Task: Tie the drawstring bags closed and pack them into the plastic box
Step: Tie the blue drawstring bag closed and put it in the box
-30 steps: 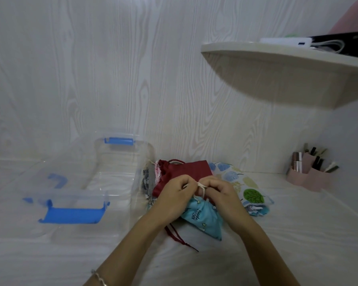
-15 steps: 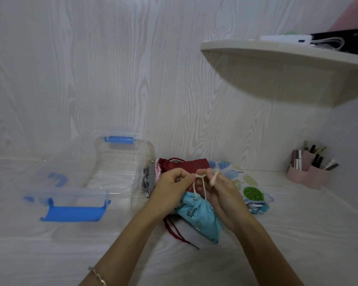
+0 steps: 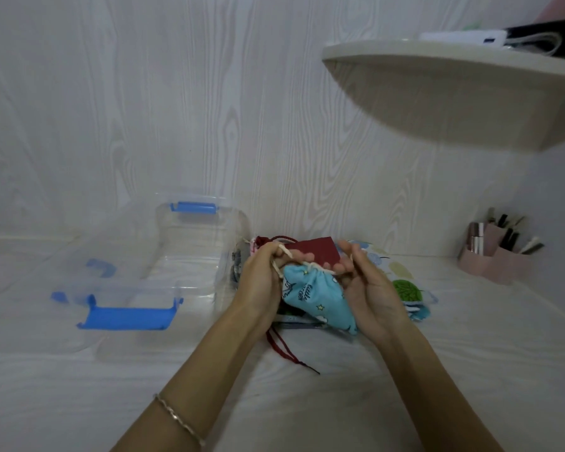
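Turquoise printed cloth drawstring bag (image 3: pixel 313 296) sits between 2 hands close together: left hand (image 3: pixel 260 278) pinches its cream cord (image 3: pixel 317 267), right hand (image 3: pixel 371 290) curls round its body. Likely soft, light, floppy; grip the gathered neck. Clear plastic box (image 3: pixel 128 287) lies leftward.

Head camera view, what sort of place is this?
Probably a home desk or vanity corner: pink organizer of makeup-like items, wall shelf with gadgets, fabric pouches beside a plastic box.
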